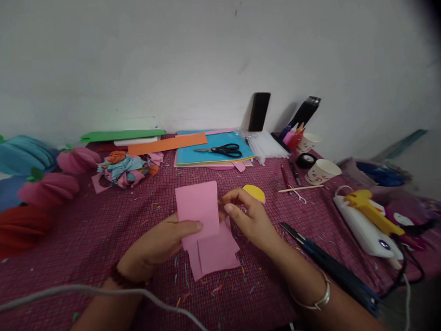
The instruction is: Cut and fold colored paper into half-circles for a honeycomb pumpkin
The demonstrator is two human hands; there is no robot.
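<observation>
My left hand [161,242] holds a pink paper rectangle [198,207] upright, thumb pressed on its lower front. At the sheet's right edge, my right hand [246,215] pinches it with fingertips. Under both hands several more pink paper pieces [218,255] lie flat on the maroon checked cloth [100,237]. A small yellow paper disc [255,192] sits just behind my right hand.
Black scissors [223,150] rest on a stack of coloured sheets [213,153] at the back. A yellow glue gun [372,209] lies on a white board at right, near paper cups [322,171] and pens. Paper flowers [47,188] crowd the left. A grey cable [102,291] crosses the front.
</observation>
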